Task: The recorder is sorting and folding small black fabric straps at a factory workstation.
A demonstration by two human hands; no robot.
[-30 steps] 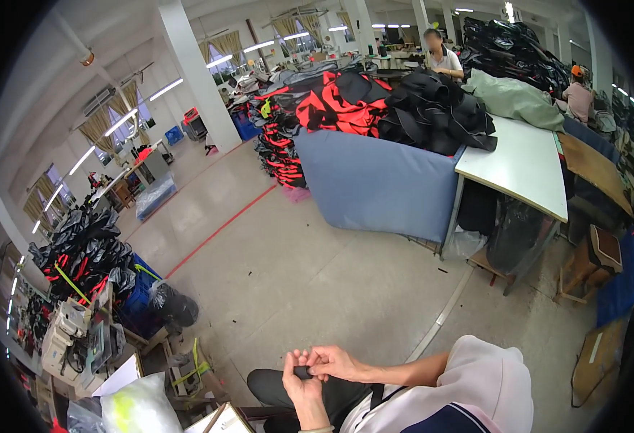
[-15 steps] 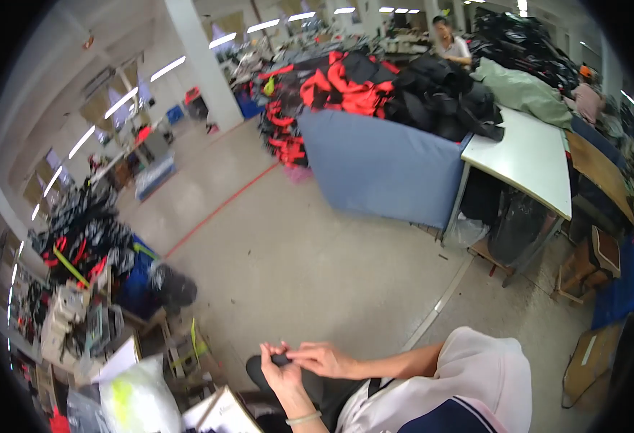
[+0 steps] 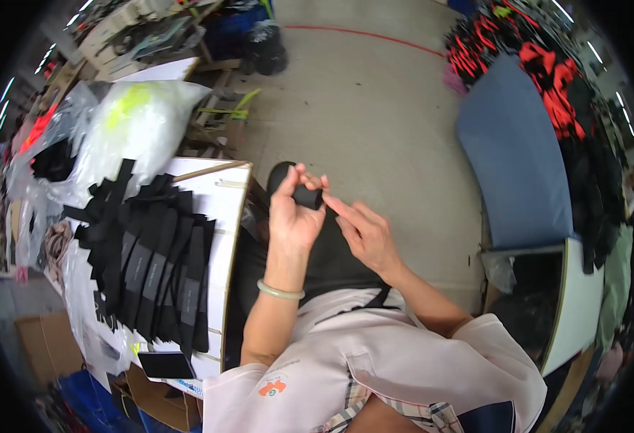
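My left hand (image 3: 295, 216) is raised above my dark trousers, palm up, with its fingers curled round a small black piece (image 3: 308, 197). That piece is partly hidden by the fingers and looks like fabric, but its kind does not show. My right hand (image 3: 366, 232) comes in from the right with its index finger stretched to the edge of the piece and its thumb apart. To the left of my hands, a pile of black fabric strips (image 3: 159, 263), several with grey labels, lies on a white table (image 3: 223, 238).
A dark-screened phone (image 3: 167, 365) lies at the table's near edge. Behind the strips sits a stuffed clear plastic bag (image 3: 140, 123). A black bag (image 3: 265, 49) stands on the floor. At right are a blue-grey panel (image 3: 508, 159), red and black fabric (image 3: 552, 86) and another white table (image 3: 575, 303).
My view has turned left and downward, bringing the strips and phone on the table into sight. Both hands stay together; my right index finger now points at the left hand's fingertips.
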